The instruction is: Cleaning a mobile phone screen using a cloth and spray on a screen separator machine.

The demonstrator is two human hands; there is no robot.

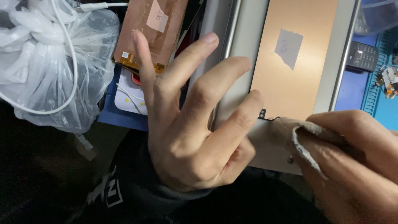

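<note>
Head view: left hand [186, 124], fingers spread, steadies a copper-backed display panel [290, 70] while right hand [352, 166], clamped on a cloth [296, 132], wipes its lower edge.

**Your bench surroundings, itemised**

1. Blue mat [352, 89]: work surface, beyond your right hand [356, 166]. It has a ridged teal section [383, 105] at the far right edge.
2. Dark keypad handset [361, 56]: lies on the mat, beyond your right hand.
3. Small loose parts [387, 81]: a cluster just right of the handset.
4. Clear plastic bag [54, 62]: crumpled, well left of your left hand [186, 124]. A white cable [71, 54] loops across it.
5. Spare copper-coloured panel [145, 33]: beyond your left fingertips, with a pale tape patch on it.
6. White pad [128, 93]: just left of your left hand.
7. Light: dim, with deep shadow below the bag.
</note>
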